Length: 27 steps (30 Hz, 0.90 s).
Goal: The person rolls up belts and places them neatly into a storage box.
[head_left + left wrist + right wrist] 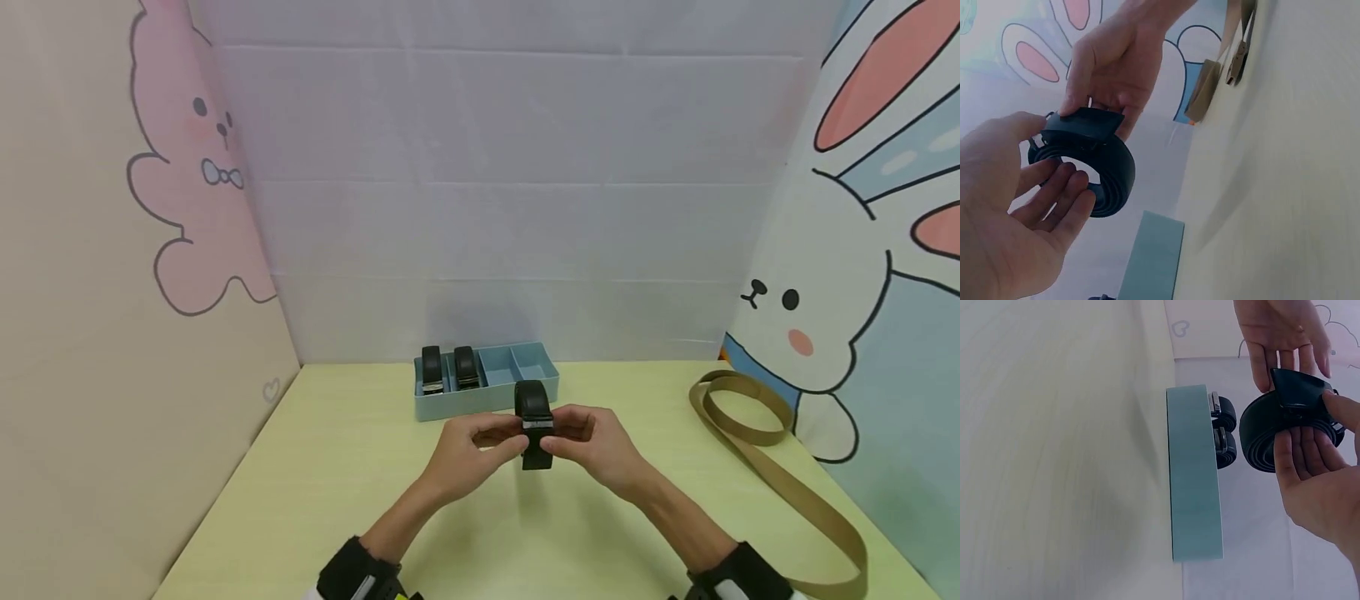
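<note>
A black belt (533,400), rolled into a coil with a metal buckle, is held up above the table in front of the box. On its left side my left hand (467,457) grips it, thumb at the buckle end and fingertips at the inside of the coil (1116,175). From the other side my right hand (603,450) holds it too; its thumb presses near the buckle and its fingers reach into the roll (1259,434). A short flat end of the belt sticks out past the coil.
Behind the hands, a blue-grey box (465,405) with compartments stands at the table's back edge. Two rolled black belts, one (432,367) left of the other (466,367), sit in its left compartments. Along the right edge lies a loosely looped tan belt (813,504).
</note>
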{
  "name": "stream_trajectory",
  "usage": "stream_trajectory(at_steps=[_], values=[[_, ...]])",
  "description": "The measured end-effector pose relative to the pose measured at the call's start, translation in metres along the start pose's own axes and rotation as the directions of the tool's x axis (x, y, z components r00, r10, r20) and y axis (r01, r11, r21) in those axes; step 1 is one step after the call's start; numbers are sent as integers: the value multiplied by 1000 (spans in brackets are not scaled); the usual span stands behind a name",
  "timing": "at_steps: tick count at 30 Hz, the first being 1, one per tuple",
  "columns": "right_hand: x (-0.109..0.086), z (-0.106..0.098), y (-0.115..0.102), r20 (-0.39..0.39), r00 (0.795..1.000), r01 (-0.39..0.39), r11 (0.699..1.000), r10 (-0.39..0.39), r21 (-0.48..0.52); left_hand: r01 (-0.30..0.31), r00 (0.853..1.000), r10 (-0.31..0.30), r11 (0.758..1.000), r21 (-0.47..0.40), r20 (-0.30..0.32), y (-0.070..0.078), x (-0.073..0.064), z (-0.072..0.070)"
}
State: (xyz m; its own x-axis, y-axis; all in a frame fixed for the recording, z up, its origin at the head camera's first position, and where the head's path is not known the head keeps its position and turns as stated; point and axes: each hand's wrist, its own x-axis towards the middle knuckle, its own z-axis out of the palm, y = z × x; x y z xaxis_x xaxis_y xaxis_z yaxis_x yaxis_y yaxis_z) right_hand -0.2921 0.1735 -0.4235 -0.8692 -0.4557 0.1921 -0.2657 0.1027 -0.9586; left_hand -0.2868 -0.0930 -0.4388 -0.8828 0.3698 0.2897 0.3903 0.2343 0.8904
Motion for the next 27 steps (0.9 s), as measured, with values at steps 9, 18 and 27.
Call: stream_trajectory(at_steps=[9, 18, 27], values=[[17, -6, 9, 62, 998, -11, 998, 15, -66, 70, 996, -68, 997, -23, 64, -7, 18, -6], [54, -25, 0, 58, 995, -77, 992, 83, -96, 10, 997, -15, 998, 64, 77, -6, 50, -26], [113, -40, -15, 57, 994, -75, 961, 94, -265, 48, 997, -53, 994, 103, 49, -10, 92, -45]])
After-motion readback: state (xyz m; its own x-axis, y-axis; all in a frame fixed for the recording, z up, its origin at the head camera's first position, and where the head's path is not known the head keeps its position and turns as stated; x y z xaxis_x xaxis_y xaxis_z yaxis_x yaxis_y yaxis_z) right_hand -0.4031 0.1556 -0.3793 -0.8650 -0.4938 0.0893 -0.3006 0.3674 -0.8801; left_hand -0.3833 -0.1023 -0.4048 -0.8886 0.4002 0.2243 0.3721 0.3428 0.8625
